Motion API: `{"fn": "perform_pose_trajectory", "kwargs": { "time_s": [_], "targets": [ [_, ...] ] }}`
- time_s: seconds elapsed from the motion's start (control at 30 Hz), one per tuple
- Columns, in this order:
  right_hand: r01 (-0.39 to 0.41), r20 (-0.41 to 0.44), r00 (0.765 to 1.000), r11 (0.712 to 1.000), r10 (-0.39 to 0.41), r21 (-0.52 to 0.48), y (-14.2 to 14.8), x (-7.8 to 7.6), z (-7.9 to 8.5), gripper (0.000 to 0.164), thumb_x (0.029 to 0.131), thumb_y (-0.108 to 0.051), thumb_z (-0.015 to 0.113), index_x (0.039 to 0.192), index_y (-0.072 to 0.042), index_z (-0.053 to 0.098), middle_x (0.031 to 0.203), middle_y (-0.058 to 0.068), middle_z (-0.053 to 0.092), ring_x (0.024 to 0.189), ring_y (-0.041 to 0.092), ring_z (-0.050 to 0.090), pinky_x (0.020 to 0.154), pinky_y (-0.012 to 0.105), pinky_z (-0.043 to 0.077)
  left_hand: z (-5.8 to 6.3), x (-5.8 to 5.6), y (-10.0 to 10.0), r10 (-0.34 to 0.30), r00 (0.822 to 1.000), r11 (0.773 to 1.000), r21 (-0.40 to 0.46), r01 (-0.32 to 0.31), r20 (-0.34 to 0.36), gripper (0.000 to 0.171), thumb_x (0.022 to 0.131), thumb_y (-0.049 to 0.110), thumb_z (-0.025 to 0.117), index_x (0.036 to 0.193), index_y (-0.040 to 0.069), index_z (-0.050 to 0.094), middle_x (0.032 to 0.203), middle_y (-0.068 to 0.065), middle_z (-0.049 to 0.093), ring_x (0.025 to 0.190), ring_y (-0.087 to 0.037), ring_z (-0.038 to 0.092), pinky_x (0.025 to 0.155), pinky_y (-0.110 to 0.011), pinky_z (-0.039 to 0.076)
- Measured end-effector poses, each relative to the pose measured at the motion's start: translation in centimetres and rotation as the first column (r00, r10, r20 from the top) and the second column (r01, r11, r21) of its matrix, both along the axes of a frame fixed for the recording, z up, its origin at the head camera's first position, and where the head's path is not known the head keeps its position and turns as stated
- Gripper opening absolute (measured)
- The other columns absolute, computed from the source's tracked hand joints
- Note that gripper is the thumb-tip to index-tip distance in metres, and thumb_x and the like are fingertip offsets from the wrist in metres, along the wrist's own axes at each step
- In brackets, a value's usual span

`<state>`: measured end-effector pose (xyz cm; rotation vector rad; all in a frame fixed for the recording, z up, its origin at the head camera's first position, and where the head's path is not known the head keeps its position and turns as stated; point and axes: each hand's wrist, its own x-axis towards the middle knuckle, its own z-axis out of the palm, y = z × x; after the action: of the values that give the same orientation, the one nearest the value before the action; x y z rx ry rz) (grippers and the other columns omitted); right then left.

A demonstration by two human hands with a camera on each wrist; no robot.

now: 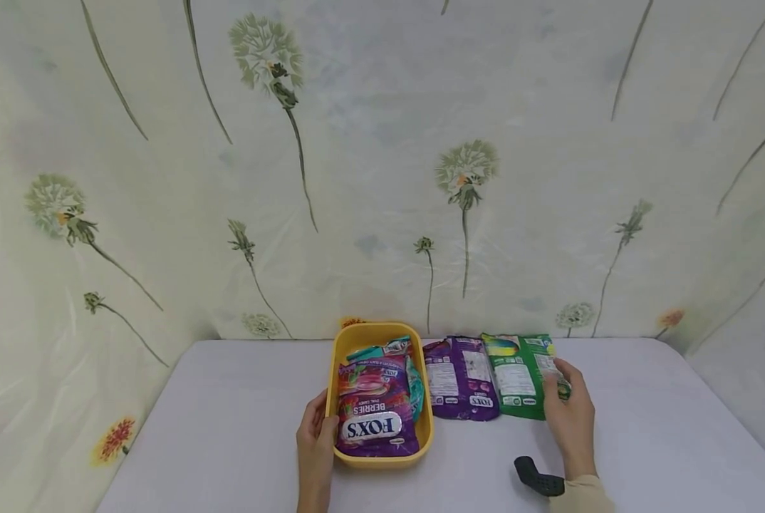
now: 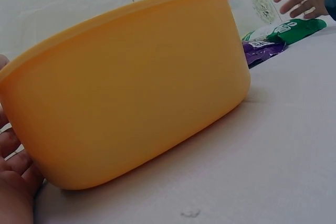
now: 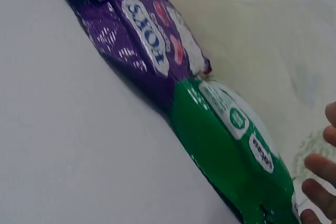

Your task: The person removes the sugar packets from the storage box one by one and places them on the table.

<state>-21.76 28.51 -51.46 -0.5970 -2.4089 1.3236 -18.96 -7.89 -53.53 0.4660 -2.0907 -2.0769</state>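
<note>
I have the left hand (image 1: 315, 436) gripping the side of the yellow tub (image 2: 142, 87), thumb at its rim. The right hand (image 1: 570, 415) is loose, fingers spread by the right end of the green bag (image 1: 517, 367); I can't tell whether they touch it. That bag lies on the surface (image 1: 248, 413), against the purple bag (image 1: 462, 381) right of the tub. Inside the tub I see a berries bag (image 1: 375, 399) over teal packaging (image 1: 416, 388).

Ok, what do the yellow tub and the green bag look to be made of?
Yellow tub: probably moulded plastic with a satin finish, judging by the smooth, even-coloured wall and rounded corners. Green bag: likely thin plastic film, glossy, given the bright highlights and printed surface; any foil layer can't be told.
</note>
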Motion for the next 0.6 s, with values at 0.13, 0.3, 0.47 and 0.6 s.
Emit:
{"fn": "perform_pose_trajectory", "kwargs": {
  "time_s": [0.13, 0.3, 0.47, 0.6],
  "targets": [
    [-0.09, -0.066, 0.994, 0.994, 0.086, -0.068, -1.3, -0.2, 0.5, 0.058, 0.097, -0.043, 0.043, 0.146, -0.016, 0.031, 0.151, 0.015, 0.033, 0.139, 0.037, 0.03, 0.109, 0.057, 0.03, -0.1, -0.1, 0.0, -0.005, 1.0, 1.0, 0.001, 0.005, 0.002, 0.044, 0.091, 0.01, 0.048, 0.135, 0.017, 0.048, 0.141, -0.007, 0.05, 0.131, -0.024, 0.047, 0.106, -0.035, 0.041],
    [-0.242, -0.106, 0.968, 0.952, 0.226, -0.185, -2.8, -0.7, 1.2, 0.07, 0.092, -0.041, 0.054, 0.15, -0.021, 0.021, 0.155, 0.008, 0.027, 0.144, 0.031, 0.023, 0.116, 0.053, 0.025, -0.3, -0.1, 0.0, -0.004, 1.0, 1.0, 0.0, 0.004, -0.01, 0.044, 0.092, 0.01, 0.047, 0.135, 0.017, 0.048, 0.141, -0.007, 0.05, 0.131, -0.024, 0.047, 0.106, -0.035, 0.041],
    [-0.369, -0.146, 0.927, 0.912, 0.347, -0.179, -4.3, -0.6, 1.4, 0.073, 0.091, -0.032, 0.059, 0.151, -0.023, 0.017, 0.155, 0.004, 0.027, 0.143, 0.027, 0.025, 0.112, 0.024, 0.035, -0.3, 0.0, 0.0, -0.004, 1.0, 1.0, -0.007, 0.003, -0.014, 0.044, 0.092, 0.01, 0.048, 0.135, 0.018, 0.048, 0.141, -0.005, 0.05, 0.13, -0.023, 0.048, 0.106, -0.034, 0.041],
    [-0.448, -0.195, 0.89, 0.869, 0.411, -0.211, -5.4, -0.7, 1.4, 0.07, 0.093, -0.026, 0.058, 0.15, -0.027, 0.018, 0.154, 0.005, 0.027, 0.142, 0.029, 0.027, 0.091, 0.001, 0.037, -0.2, 0.0, 0.0, -0.011, 1.0, 1.0, -0.006, 0.01, -0.024, 0.044, 0.092, 0.01, 0.048, 0.136, 0.018, 0.048, 0.141, -0.006, 0.05, 0.131, -0.024, 0.047, 0.106, -0.036, 0.041]
  ]
}}
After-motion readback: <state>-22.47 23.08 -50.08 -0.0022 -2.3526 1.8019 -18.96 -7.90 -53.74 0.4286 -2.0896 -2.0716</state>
